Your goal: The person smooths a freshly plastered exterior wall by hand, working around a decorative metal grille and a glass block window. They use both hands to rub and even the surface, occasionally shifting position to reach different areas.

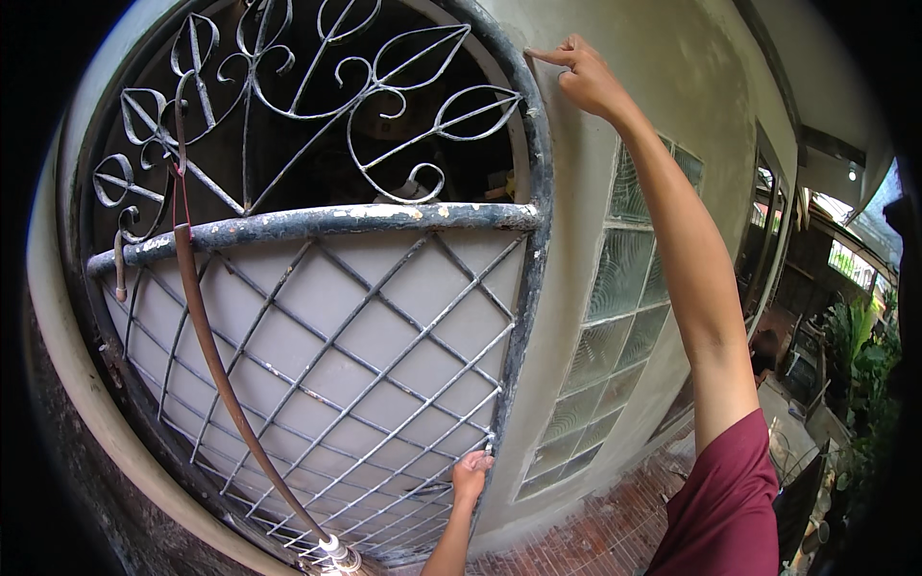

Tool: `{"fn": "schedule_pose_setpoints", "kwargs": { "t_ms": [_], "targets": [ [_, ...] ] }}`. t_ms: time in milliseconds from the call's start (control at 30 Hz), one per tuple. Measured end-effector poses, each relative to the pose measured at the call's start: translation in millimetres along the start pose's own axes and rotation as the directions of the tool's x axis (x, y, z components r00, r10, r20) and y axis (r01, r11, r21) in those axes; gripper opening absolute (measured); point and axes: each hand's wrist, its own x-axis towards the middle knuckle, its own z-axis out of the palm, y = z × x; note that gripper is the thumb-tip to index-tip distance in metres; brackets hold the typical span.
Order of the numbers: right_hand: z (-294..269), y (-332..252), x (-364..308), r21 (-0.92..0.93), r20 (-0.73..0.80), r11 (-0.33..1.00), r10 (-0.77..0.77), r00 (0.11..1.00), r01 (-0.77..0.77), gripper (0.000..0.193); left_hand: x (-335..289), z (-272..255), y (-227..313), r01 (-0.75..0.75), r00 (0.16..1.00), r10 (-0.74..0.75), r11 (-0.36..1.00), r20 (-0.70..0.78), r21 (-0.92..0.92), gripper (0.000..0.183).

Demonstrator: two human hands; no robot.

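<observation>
A black iron grille (384, 219) fills an arched opening, with scrollwork above a thick crossbar and diamond lattice (365, 336) below. My left hand (471, 475) comes up from the lower edge and grips the lattice by the grille's lower right frame. My right hand (581, 75) is stretched high on a bare arm with a maroon sleeve (725, 509). Its index finger points left and touches the grey wall (595, 173) at the frame's upper right corner, with the other fingers curled. Whether it pinches anything small is unclear.
A thin brown hose (216, 365) hangs down the grille's left side to a metal fitting (331, 549), tied with red string (180, 197). Glass-block panes (624, 288) sit in the wall to the right. Red brick paving (615, 528), clutter and green plants (864, 355) lie further right.
</observation>
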Motion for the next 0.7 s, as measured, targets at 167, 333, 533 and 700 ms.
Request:
{"fn": "schedule_pose_setpoints", "kwargs": {
  "t_ms": [167, 333, 533, 700],
  "targets": [
    [-2, -16, 18, -0.093, -0.188, 0.991, 0.074, 0.979, -0.092, 0.056, 2, -1, -1, -0.008, 1.0, 0.008, 1.0, 0.007, -0.016, 0.031],
    [12, -47, 20, -0.222, -0.134, 0.958, 0.152, 0.979, -0.179, 0.055, 1, -1, -1, -0.002, 1.0, 0.002, 0.998, 0.011, -0.06, 0.03],
    [24, -68, -11, -0.177, -0.195, 0.959, 0.187, 0.963, -0.222, 0.053, 0, 0, 1, -0.009, 1.0, 0.009, 1.0, 0.001, -0.017, 0.03],
    [7, -55, -12, -0.172, -0.166, 0.957, 0.204, 0.965, -0.232, 0.049, 1, -1, -1, -0.028, 0.999, 0.028, 1.0, 0.017, -0.003, 0.03]
  ]
}}
